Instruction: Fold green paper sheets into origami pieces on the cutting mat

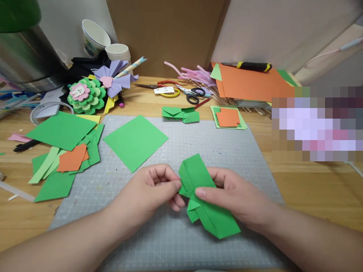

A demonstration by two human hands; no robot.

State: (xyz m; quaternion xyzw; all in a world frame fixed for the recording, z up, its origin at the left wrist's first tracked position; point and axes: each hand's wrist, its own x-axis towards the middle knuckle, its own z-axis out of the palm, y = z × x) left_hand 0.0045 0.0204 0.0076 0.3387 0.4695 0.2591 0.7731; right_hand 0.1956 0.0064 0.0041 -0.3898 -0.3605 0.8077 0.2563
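Left hand [159, 187]: thumb and index finger pinch the left edge of the folded paper [195, 170], near its narrow middle; the other fingers curl beneath. Right hand [241, 196]: thumb pressed flat on the upper face, fingers behind, gripping the paper from the right side. The paper is green, creased, tilted, and held over the grey cutting mat [141, 241]. Small folded flaps show on its left side, above and below the middle.

On the mat: a flat green square [136, 143], turned cornerwise, beyond the left hand. At the mat's far edge, a smaller-looking folded green piece [180, 114]; to its right, a stack of small sheets [228, 117], orange on top, green beneath.

Left of the mat, partly overlapping it: loose paper pieces [61, 130] in green, light green, yellow and orange. Behind these, a layered green flower [95, 99] with a pink centre, just beside a purple flower [113, 88].

Far side of the desk [312, 181]: scissors with red and yellow handles [171, 93], black-handled scissors [193, 97], and a bunch of pink and purple stems [195, 75]. To the right, orange sheets [255, 85] with a black-and-yellow handled tool [255, 67] on their far edge. Far left: white cups [117, 52] and a metal container [31, 56]. Right side: a pixelated area, contents unreadable.
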